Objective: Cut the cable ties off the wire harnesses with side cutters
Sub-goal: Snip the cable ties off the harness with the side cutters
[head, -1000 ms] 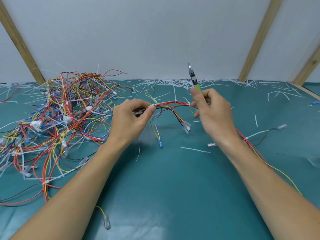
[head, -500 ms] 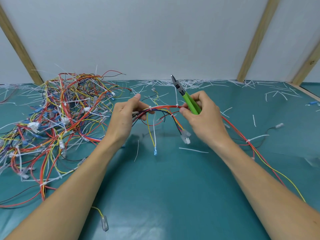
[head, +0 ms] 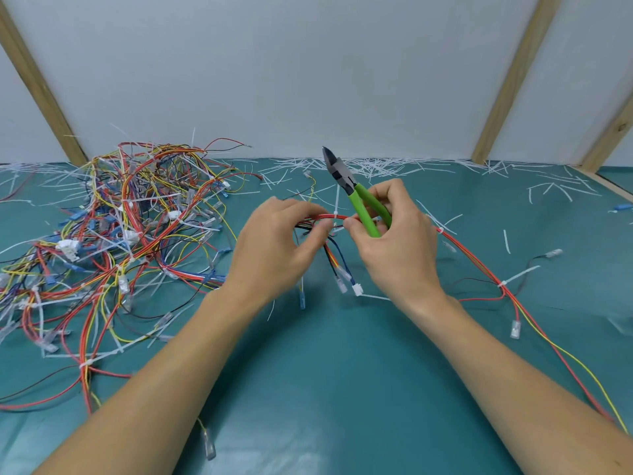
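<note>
A red, yellow and black wire harness (head: 479, 265) arcs between both hands and trails off to the right over the table. My left hand (head: 274, 248) pinches the bundle left of a white cable tie (head: 335, 214) whose tail sticks up. My right hand (head: 394, 234) grips the green-handled side cutters (head: 356, 197) and also pinches the bundle just right of that tie. The cutter jaws point up and to the left, above the tie, not touching it. Several connector ends (head: 346, 279) hang below the hands.
A big tangled heap of tied harnesses (head: 120, 234) lies at the left on the teal table cover (head: 325, 371). Several cut white tie offcuts (head: 376, 164) litter the back edge and right side. A white wall with wooden battens stands behind.
The hands have come closer together along the harness. The cutters tilted from upright to leaning left, and my right fingers now pinch the bundle beside the tie.
</note>
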Tool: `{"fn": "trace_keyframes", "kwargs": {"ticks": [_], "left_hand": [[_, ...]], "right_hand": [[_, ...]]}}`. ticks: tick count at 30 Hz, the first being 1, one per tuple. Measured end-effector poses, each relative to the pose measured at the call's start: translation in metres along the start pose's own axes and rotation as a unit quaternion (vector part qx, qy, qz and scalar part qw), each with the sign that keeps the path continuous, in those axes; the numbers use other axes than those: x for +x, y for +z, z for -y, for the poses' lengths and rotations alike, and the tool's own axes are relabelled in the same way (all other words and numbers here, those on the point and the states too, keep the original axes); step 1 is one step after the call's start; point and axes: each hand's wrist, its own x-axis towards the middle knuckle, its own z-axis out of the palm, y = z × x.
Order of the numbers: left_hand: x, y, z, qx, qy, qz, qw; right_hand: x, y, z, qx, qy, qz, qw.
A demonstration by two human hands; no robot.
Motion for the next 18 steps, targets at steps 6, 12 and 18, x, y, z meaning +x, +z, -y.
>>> {"fn": "trace_keyframes", "kwargs": {"ticks": [6, 12, 18], "left_hand": [[0.002, 0.001, 0.006, -0.157, -0.104, 0.028, 0.982], [0.001, 0.005, 0.013, -0.187, -0.125, 0.05, 0.973], [-0.001, 0.006, 0.026, -0.054, -0.074, -0.004, 0.996]], "right_hand": [[-0.006, 0.006, 0.001, -0.002, -0.025, -0.002, 1.0], [-0.001, 0.001, -0.004, -0.016, -0.016, 0.061, 0.998], [0.014, -0.014, -0.014, -0.076, -0.017, 0.074, 0.994]]}}
